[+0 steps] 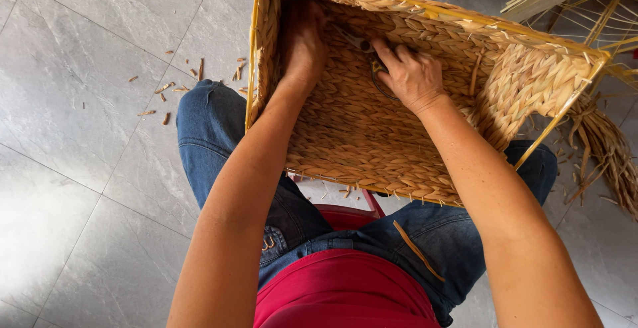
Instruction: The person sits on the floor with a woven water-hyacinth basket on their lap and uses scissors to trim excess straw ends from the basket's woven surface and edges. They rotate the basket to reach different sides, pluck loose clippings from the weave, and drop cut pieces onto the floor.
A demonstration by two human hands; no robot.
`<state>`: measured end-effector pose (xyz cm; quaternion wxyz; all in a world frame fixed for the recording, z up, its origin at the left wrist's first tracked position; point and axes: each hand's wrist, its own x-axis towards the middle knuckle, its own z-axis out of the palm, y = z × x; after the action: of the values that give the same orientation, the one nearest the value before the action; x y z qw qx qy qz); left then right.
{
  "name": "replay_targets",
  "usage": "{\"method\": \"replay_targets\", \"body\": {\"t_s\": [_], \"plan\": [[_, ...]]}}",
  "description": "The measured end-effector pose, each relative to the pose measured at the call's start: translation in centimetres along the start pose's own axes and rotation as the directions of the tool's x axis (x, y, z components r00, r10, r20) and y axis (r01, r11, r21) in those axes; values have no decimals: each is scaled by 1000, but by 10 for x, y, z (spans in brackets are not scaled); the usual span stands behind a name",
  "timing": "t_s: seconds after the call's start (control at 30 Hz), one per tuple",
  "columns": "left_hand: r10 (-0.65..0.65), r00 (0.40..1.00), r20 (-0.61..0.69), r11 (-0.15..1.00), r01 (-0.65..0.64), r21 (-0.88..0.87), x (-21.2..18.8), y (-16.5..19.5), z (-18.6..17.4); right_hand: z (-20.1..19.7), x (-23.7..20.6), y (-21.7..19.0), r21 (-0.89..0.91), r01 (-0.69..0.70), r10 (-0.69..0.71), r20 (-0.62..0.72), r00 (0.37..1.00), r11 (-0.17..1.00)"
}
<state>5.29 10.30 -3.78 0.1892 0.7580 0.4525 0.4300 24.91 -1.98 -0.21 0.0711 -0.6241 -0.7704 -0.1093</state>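
Your woven basket (pixel 372 135) lies tipped on your lap, its open mouth facing you and its long axis running from upper left to lower right across your knees. Your left hand (pixel 304 39) presses flat against the inner left wall, fingers spread, while your right hand (pixel 409 72) is curled around scissors (pixel 377 75) whose blades point up-left toward the far corner

The basket (pixel 372 135) is woven of rough, matt straw braid; the floor (pixel 80 135) is laid in smooth, faintly glossy grey tile; the jeans (pixel 206 135) are made of matt denim.
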Motion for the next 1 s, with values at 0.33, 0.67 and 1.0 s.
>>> {"method": "replay_targets", "body": {"t_s": [0.33,0.67,1.0], "plan": [[1,912,411,953,124,-277,-63,86,-102,-26,-58,2,76,-62,58,56,997,995],[202,462,864,928,192,-320,-112,124,-203,-19,-70,-2,256,-317,303,94,948,913],[-32,791,612,988,119,-102,-91,69,-140,-40,-95,0,464,-626,610,208,765,627]]}}
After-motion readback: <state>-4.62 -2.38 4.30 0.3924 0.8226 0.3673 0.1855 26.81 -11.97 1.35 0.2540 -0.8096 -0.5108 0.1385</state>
